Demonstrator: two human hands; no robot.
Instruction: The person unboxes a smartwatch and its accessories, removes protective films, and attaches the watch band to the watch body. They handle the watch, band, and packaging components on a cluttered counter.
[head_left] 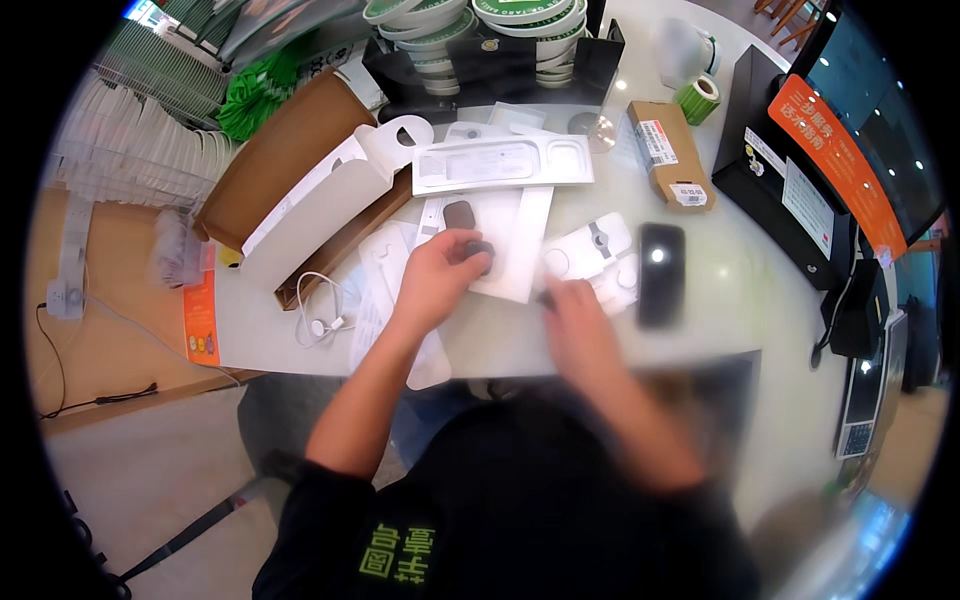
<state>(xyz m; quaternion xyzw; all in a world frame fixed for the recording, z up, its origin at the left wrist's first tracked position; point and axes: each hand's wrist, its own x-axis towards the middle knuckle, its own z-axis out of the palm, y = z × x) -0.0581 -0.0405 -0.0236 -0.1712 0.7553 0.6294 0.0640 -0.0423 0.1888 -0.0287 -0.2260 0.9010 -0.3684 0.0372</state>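
Black piece [482, 262] in pinched left grip [438, 270]

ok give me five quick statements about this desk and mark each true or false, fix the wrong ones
1. The black phone lies to the right of the right hand. True.
2. The white cable lies to the left of the left hand. True.
3. The left hand is empty. False: it holds a small dark object.
4. The green-and-white lids are scattered on the floor. False: the lids are stacked in a black holder.
5. The green roll is to the left of the lids. False: it is to their right.
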